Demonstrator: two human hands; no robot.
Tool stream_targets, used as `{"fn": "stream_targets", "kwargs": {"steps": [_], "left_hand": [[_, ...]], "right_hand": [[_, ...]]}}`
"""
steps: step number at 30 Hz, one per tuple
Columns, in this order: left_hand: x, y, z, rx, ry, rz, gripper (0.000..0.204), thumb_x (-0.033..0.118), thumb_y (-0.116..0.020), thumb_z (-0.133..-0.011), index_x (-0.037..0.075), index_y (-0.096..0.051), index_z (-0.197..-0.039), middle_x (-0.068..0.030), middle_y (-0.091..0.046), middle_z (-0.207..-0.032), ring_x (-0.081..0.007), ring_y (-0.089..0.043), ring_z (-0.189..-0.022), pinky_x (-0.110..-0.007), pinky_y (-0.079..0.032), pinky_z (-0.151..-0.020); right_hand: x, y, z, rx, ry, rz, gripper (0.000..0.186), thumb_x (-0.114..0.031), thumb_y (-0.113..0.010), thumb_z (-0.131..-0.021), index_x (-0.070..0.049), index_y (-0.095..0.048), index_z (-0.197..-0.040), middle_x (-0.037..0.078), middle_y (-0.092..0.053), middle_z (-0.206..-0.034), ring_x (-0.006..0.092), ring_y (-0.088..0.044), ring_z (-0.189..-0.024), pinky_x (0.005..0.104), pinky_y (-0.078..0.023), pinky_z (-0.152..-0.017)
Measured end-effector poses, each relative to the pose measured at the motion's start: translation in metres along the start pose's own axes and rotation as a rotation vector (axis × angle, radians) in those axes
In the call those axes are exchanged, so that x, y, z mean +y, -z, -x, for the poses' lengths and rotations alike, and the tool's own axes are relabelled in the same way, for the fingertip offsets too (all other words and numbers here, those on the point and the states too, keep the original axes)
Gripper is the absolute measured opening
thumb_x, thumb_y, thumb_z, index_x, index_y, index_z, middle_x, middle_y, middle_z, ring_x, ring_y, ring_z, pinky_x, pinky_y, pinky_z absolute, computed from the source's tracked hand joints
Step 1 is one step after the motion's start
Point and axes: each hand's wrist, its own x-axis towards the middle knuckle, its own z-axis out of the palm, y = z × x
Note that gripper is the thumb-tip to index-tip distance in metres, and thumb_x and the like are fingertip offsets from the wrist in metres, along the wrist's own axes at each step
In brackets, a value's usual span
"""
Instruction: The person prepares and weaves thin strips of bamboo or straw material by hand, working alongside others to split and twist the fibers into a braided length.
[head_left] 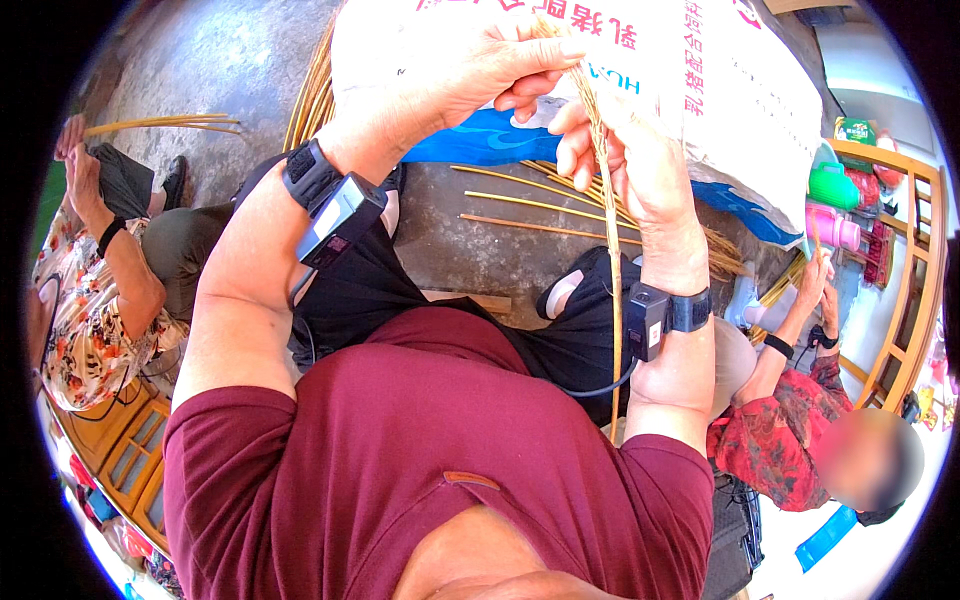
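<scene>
A long strand of straw-coloured dry stalks (612, 262) runs from my raised hands down past my right forearm, looking twisted or plaited near its upper end. My left hand (508, 68) pinches the strand close to that top end, thumb and forefinger together. Lower down, my right hand (645, 165) has its fingers curled round the same strand. Behind both hands lies a large white sack (745, 130) with red print and a blue band. Several loose stalks (545, 208) lie on the floor between my legs and the sack.
Another bunch of stalks (312, 95) leans by the sack's left side. A person in a floral top (95, 315) sits at left, another in a red patterned top (775, 450) at right; both handle stalks. A wooden frame (915, 270), green tub (833, 186) and pink container (832, 228) stand at right.
</scene>
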Motion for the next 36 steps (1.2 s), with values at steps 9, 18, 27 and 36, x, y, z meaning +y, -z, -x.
{"fn": "stream_targets", "kwargs": {"steps": [9, 18, 27, 36], "left_hand": [[0.004, 0.002, 0.000, -0.040, 0.022, -0.055, 0.028, 0.033, -0.054, -0.090, 0.007, -0.057, -0.083, 0.0031, -0.042, -0.051, -0.0039, -0.038, -0.040, -0.020, -0.040, -0.044], [-0.006, 0.007, -0.005, -0.163, 0.050, 0.084, 0.039, 0.044, -0.051, -0.089, 0.006, -0.059, -0.087, 0.0009, -0.046, -0.054, -0.0049, -0.042, -0.042, -0.022, -0.045, -0.046], [-0.011, -0.006, -0.004, -0.090, 0.140, 0.144, 0.035, 0.038, -0.054, -0.089, 0.003, -0.060, -0.082, -0.0007, -0.048, -0.048, -0.0052, -0.041, -0.036, -0.020, -0.044, -0.042], [-0.003, -0.008, -0.011, -0.181, 0.049, 0.109, 0.032, 0.031, -0.053, -0.091, 0.004, -0.061, -0.077, 0.0003, -0.048, -0.050, -0.0035, -0.038, -0.037, -0.019, -0.041, -0.042]], "right_hand": [[-0.002, 0.001, -0.002, -0.088, 0.046, -0.067, 0.035, -0.032, -0.043, -0.095, -0.002, -0.059, -0.084, 0.006, -0.059, -0.068, 0.0106, -0.056, -0.056, 0.0196, -0.045, -0.051], [-0.010, -0.002, -0.001, 0.082, 0.087, 0.137, 0.024, -0.022, -0.050, -0.090, -0.003, -0.060, -0.079, 0.002, -0.056, -0.062, 0.0064, -0.053, -0.052, 0.0180, -0.041, -0.045], [-0.008, -0.008, 0.002, 0.159, 0.155, 0.209, 0.020, -0.020, -0.054, -0.089, -0.002, -0.062, -0.084, -0.001, -0.056, -0.064, 0.0046, -0.052, -0.052, 0.0174, -0.041, -0.045], [-0.001, 0.004, -0.007, 0.153, 0.228, 0.124, 0.029, -0.025, -0.049, -0.091, -0.001, -0.060, -0.080, 0.003, -0.058, -0.064, 0.0079, -0.054, -0.053, 0.0189, -0.043, -0.045]]}}
